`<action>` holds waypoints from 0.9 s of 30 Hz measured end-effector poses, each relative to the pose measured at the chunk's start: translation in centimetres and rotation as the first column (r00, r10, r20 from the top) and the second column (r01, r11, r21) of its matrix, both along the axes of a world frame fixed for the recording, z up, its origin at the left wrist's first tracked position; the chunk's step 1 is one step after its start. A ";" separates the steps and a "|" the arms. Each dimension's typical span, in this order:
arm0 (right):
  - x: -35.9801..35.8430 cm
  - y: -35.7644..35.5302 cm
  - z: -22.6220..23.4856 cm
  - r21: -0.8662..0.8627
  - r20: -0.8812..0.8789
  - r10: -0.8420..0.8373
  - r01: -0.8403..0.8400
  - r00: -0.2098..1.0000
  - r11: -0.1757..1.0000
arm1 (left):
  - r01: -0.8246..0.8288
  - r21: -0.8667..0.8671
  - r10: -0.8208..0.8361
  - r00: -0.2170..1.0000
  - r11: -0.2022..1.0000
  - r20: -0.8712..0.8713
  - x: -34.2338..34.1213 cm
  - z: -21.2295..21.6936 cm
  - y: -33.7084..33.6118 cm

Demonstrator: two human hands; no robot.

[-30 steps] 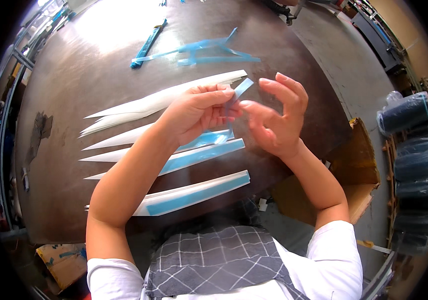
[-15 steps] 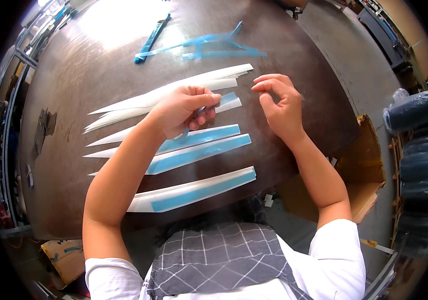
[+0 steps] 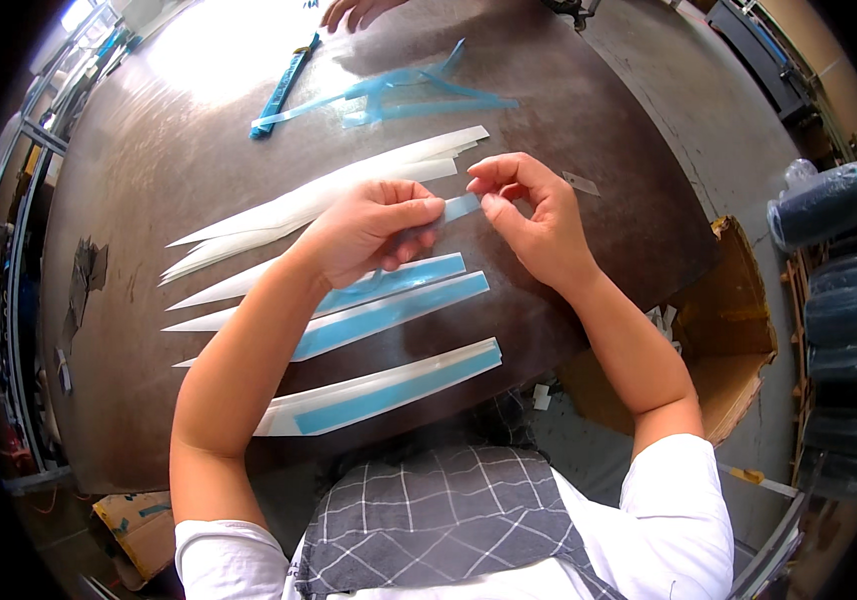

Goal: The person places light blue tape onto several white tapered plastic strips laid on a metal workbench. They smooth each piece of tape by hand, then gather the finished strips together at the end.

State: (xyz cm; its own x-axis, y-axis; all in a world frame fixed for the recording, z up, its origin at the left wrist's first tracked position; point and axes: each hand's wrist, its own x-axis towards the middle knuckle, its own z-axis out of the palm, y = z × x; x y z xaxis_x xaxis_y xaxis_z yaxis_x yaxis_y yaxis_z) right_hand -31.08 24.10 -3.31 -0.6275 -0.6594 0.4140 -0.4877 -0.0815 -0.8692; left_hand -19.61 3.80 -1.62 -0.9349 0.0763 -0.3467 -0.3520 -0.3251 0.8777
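A light-blue film strip (image 3: pixel 462 207) is stretched between my hands above the table. My left hand (image 3: pixel 374 235) is closed, its thumb pressing the strip against the curled fingers. Thumb and fingertips of my right hand (image 3: pixel 541 220) pinch at the strip's other end. Under and behind my left hand lies a pile of long white pointed pieces (image 3: pixel 319 195). Nearer to me lie white pieces bearing blue strips, one blue strip (image 3: pixel 394 317) by my left forearm and another blue strip (image 3: pixel 399 390) closest to the table's front edge. My left forearm hides parts of these pieces.
Loose blue film scraps (image 3: pixel 429 100) and a narrow teal bundle (image 3: pixel 286 88) lie farther back on the brown table (image 3: pixel 589 110). Another person's hand (image 3: pixel 361 12) reaches over the far edge. A small tag (image 3: pixel 581 184) lies at the right. A cardboard box (image 3: pixel 724 340) stands below the right edge.
My right hand has moved left to the strip's free end, and more of the strip shows between my hands. Another person's hand has come in at the far edge. The view has shifted slightly.
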 end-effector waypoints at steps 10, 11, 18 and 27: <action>-2.2 0.1 -1.4 0.176 -0.011 -0.101 0.101 0.995 0.979 | 0.075 -0.699 -0.005 0.995 0.711 0.102 -2.7 0.8 0.5; -2.2 0.2 -1.4 0.182 -0.026 -0.095 0.098 0.995 0.978 | 0.058 -0.696 0.011 0.996 0.716 0.094 -2.7 0.8 0.6; -1.7 0.1 -0.6 0.252 -0.041 -0.085 0.093 0.996 0.963 | -0.003 -0.638 0.091 0.990 0.770 0.104 -2.7 0.3 0.7; -1.5 -0.1 -1.0 0.246 -0.091 -0.065 0.086 0.994 0.966 | 0.008 -0.692 0.105 0.987 0.721 0.120 -2.9 0.4 0.9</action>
State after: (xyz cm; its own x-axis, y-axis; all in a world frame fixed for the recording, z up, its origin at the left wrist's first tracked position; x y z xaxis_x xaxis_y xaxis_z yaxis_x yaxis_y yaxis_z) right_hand -32.63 24.05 -4.29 -0.6505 -0.7002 0.2943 -0.5538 0.1721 -0.8147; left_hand -22.53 4.67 -1.22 -0.8671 -0.2802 -0.4118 -0.4898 0.3294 0.8072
